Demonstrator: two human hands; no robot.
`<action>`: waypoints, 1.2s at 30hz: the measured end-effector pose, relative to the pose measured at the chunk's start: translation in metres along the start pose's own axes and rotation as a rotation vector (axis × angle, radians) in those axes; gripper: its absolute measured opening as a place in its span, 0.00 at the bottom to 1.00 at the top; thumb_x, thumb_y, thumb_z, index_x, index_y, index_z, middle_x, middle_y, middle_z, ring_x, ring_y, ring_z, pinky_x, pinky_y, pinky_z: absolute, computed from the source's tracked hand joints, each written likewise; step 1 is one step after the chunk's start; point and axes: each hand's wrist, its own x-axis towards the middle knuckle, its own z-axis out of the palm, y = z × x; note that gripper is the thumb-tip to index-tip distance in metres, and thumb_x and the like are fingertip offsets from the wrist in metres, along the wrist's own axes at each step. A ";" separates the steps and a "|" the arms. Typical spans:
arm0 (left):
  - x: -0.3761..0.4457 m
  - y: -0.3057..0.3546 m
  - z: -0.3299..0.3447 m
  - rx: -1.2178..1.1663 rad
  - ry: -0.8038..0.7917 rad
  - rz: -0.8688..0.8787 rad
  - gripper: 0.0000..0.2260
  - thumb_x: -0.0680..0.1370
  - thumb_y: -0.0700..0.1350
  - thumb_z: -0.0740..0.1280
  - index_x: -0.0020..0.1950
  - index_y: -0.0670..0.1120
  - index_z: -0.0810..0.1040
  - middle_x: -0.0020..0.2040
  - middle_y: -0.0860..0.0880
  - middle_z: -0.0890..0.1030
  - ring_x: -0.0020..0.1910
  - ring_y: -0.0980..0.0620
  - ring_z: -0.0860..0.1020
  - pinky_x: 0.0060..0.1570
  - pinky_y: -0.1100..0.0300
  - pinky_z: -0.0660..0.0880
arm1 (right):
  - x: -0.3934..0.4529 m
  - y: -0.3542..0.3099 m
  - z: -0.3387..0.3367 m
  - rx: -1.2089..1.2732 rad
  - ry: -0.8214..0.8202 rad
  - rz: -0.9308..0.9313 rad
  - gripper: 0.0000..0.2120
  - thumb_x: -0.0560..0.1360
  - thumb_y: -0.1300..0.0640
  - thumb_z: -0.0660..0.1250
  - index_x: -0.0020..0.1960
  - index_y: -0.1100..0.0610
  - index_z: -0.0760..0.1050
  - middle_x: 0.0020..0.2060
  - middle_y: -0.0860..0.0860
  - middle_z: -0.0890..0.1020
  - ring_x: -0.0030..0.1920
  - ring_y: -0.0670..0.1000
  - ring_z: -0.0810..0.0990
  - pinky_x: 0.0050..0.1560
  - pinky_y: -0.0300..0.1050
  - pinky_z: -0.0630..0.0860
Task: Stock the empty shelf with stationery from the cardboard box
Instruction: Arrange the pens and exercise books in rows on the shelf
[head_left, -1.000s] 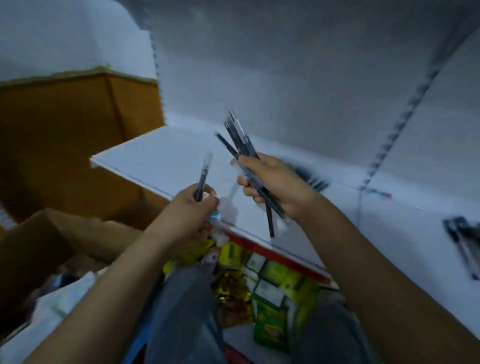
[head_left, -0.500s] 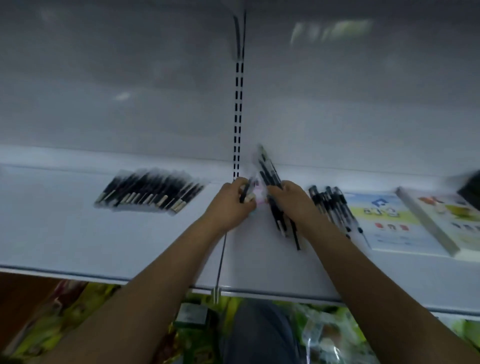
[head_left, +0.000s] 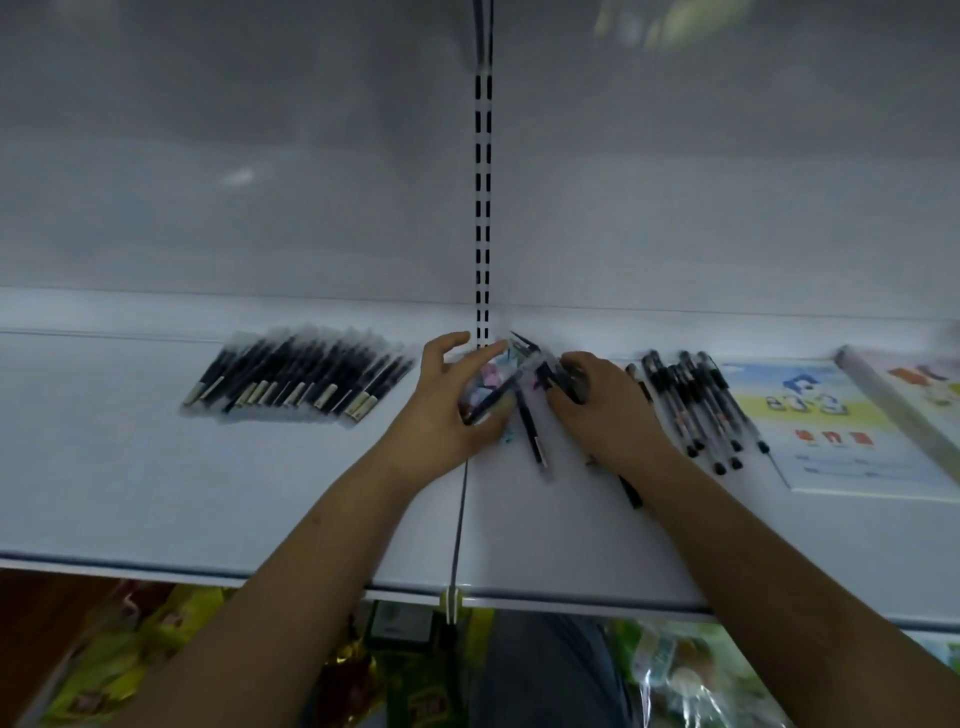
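Pens (head_left: 532, 415) bunched mid-shelf (head_left: 260, 493), near slotted upright (head_left: 483, 208). Left hand (head_left: 447, 410) pinching one dark pen (head_left: 493, 397); right hand (head_left: 597, 410) gripping several. Wrapped pen row (head_left: 301, 382) left, loose pen row (head_left: 696, 405) and booklets (head_left: 841, 431) right.

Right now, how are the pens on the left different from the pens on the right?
The left pens are wrapped in clear sleeves; the right pens look bare. The left pens make a wider row and lean right at the top; the right pens are fewer and lean left. Both lie flat on the white shelf, untouched.
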 end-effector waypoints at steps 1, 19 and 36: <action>0.000 -0.001 -0.001 -0.002 0.010 -0.009 0.29 0.74 0.43 0.75 0.73 0.57 0.70 0.71 0.55 0.57 0.60 0.63 0.71 0.58 0.70 0.73 | 0.001 0.001 0.000 0.008 0.009 0.004 0.15 0.77 0.52 0.66 0.58 0.60 0.75 0.50 0.56 0.80 0.49 0.56 0.79 0.50 0.51 0.76; 0.006 0.003 -0.011 0.025 0.285 -0.206 0.11 0.83 0.41 0.58 0.56 0.50 0.79 0.40 0.55 0.78 0.34 0.60 0.75 0.33 0.69 0.68 | 0.064 -0.010 -0.026 -0.068 0.005 0.079 0.14 0.76 0.52 0.68 0.38 0.61 0.80 0.37 0.54 0.83 0.41 0.52 0.82 0.48 0.46 0.79; 0.005 0.010 -0.008 -0.142 0.314 -0.301 0.06 0.82 0.41 0.58 0.47 0.49 0.70 0.35 0.51 0.70 0.33 0.53 0.68 0.36 0.57 0.67 | 0.062 -0.001 -0.036 -0.105 -0.008 -0.217 0.08 0.78 0.57 0.64 0.42 0.60 0.73 0.31 0.50 0.74 0.32 0.50 0.72 0.37 0.48 0.72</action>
